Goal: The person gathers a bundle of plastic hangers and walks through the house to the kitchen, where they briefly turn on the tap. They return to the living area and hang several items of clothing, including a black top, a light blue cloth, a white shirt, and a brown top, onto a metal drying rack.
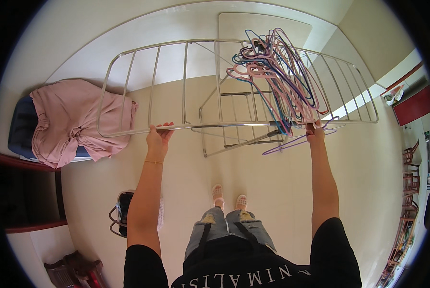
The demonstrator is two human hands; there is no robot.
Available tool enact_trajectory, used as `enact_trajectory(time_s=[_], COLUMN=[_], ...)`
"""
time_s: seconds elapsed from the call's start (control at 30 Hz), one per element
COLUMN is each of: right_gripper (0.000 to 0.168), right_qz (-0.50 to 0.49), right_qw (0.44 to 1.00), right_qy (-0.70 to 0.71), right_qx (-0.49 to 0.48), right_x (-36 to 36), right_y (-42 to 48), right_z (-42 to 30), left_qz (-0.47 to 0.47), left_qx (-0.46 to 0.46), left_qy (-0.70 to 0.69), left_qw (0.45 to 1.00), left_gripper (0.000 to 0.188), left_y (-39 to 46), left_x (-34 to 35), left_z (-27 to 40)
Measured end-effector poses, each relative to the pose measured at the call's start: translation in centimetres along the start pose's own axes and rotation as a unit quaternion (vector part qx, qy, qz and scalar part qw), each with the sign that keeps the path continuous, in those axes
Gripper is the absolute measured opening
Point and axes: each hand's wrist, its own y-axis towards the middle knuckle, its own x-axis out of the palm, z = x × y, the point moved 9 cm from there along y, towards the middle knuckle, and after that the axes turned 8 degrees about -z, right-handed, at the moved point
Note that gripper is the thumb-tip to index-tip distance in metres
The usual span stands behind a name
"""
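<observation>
A folding metal clothes drying rack [215, 125] stands before me, its two barred wings spread to either side. My left hand [158, 139] is wrapped around the front rail of the left wing. Farther right, my right hand [315, 134] grips the same side of the rack, beside its middle joint. Many pink, blue and purple clothes hangers [272, 68] hang in a tangled bunch across the bars, right of the middle. One purple hanger [283, 147] sticks out below the front rail, close to my right hand. The fingertips of my right hand are partly hidden by the rail and hangers.
Pink cloth [78, 115] drapes over a dark blue object [20, 126] at the left. A basket with handles [123, 208] sits on the floor beside my left arm. Wooden chairs [411, 183] line the far right. A white wall [143, 72] rises behind the rack.
</observation>
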Motion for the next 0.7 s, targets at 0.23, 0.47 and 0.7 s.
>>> enact_trajectory(time_s=[0.23,0.47,0.7], right_gripper=[0.024,0.021,0.018], right_qz=[-0.003,0.021,0.056], right_qw=[1.000,0.999,0.998], right_qy=[0.009,0.001,0.018], right_qx=[0.016,0.030,0.013], right_x=[0.2,1.4,2.1], right_y=[-1.3,-3.2,-2.5], right_z=[-0.1,-0.6,0.1], left_qz=[0.039,0.062,0.090], left_qx=[-0.018,-0.040,-0.044], left_qy=[-0.005,-0.016,-0.026], left_qw=[0.999,0.997,0.995], left_gripper=[0.033,0.031,0.032], left_y=[-0.9,0.4,0.4], left_x=[-0.2,-1.3,-4.6], left_z=[0.9,1.0,0.1])
